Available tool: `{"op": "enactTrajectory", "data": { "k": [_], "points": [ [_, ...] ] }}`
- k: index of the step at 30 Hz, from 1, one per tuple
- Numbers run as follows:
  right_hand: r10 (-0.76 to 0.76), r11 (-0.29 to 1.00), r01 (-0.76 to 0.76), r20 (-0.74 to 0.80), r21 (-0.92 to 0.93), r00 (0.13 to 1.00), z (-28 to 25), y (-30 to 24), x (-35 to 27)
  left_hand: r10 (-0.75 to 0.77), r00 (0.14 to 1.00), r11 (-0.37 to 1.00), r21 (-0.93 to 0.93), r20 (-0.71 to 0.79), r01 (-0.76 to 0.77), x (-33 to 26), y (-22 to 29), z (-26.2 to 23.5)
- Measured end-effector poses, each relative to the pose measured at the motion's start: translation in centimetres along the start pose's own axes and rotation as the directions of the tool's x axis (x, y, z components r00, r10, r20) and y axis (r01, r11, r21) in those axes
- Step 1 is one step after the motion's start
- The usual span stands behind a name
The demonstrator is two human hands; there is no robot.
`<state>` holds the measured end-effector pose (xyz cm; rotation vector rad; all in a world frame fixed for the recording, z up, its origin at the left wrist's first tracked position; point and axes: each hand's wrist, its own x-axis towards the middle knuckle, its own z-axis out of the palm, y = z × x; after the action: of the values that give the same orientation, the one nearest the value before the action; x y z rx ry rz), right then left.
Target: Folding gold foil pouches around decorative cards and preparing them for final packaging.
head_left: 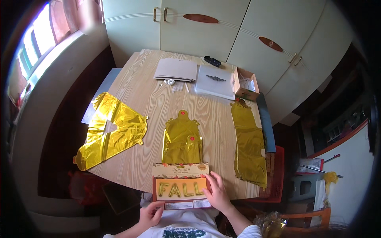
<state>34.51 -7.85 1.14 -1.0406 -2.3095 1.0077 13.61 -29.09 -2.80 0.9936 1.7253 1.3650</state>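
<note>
A flat balloon package (180, 173) with a printed header and a picture of gold letter balloons lies at the table's near edge, close to my body. My right hand (217, 193) grips its right side, thumb and fingers resting over the front. At the lower left corner, my left hand (151, 214) pinches the package with curled fingers. Just beyond it lies a flat gold foil balloon (181, 135) with two red spots, its lower end covered by the package. An A-shaped gold foil balloon (127, 127) is spread at the left. Another long gold foil balloon (250, 139) lies along the right edge.
Toward the back sit a stack of grey sheets (176, 69), clear plastic sleeves (214, 81), an open cardboard box (247, 85), a black object (212, 61) and small white items (169, 82). A red crate (278, 170) and wooden chair (309, 218) stand at the right.
</note>
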Motion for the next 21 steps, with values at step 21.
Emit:
{"op": "enactTrajectory", "data": {
  "k": [21],
  "points": [
    [-0.071,0.997,0.071,0.083,0.005,0.994,-0.4,-0.3,2.5,0.344,0.845,0.298,0.805,0.411,-0.513,9.0,10.9,2.1]
  ]
}}
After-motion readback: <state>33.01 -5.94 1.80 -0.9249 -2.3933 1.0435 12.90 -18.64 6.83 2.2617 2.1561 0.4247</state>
